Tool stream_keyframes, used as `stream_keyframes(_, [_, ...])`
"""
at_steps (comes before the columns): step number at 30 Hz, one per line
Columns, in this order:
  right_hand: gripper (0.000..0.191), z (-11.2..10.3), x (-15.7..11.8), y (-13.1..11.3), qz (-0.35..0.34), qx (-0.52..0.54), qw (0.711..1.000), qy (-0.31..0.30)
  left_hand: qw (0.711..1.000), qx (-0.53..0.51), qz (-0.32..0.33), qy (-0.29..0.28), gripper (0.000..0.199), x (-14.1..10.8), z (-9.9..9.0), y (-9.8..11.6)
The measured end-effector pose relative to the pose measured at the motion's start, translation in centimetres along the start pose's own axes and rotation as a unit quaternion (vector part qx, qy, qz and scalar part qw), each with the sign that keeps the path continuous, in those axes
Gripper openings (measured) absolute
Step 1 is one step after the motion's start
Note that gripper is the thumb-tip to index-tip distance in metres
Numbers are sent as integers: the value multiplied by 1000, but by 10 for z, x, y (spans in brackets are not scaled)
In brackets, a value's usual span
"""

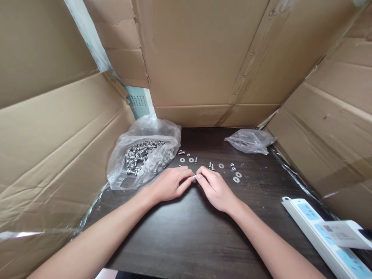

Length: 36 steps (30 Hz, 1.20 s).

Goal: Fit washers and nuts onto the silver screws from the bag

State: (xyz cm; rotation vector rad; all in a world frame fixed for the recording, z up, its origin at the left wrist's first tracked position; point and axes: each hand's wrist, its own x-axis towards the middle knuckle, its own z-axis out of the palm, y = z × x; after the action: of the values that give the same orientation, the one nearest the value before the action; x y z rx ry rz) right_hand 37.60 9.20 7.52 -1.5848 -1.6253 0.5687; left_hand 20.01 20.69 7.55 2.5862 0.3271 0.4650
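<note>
My left hand and my right hand meet near the middle of the dark table. Between their pinched fingertips is a small metal piece, probably a bolt; fingers hide most of it. Just beyond the hands lie loose bolts, flat washers and small rings or nuts. More bolts, washers and small rings are beyond and to the right of my right hand. An open clear plastic bag full of metal bolts sits behind my left hand.
A smaller clear plastic bag lies at the back right. Along the right edge runs a white power strip with a white labelled item over it. Cardboard walls enclose the table's back and sides.
</note>
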Motion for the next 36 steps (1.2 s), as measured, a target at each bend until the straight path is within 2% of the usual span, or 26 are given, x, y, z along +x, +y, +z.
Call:
stream_keyframes(8, [3, 5, 0, 6, -22, -7, 1000, -5, 1000, 4, -10, -12, 30, 1, 3, 0])
stream_keyframes(23, [6, 4, 0, 3, -27, -3, 1000, 2, 1000, 2, -21, -15, 32, 2, 2, -1])
stream_keyframes(31, [30, 6, 0, 5, -19, -3, 1000, 0, 999, 35, -30, -18, 33, 1, 5, 2])
stream_keyframes(36, [20, 5, -1, 1, -25, 5, 1000, -8, 999, 26, -26, -9, 30, 2, 4, 4])
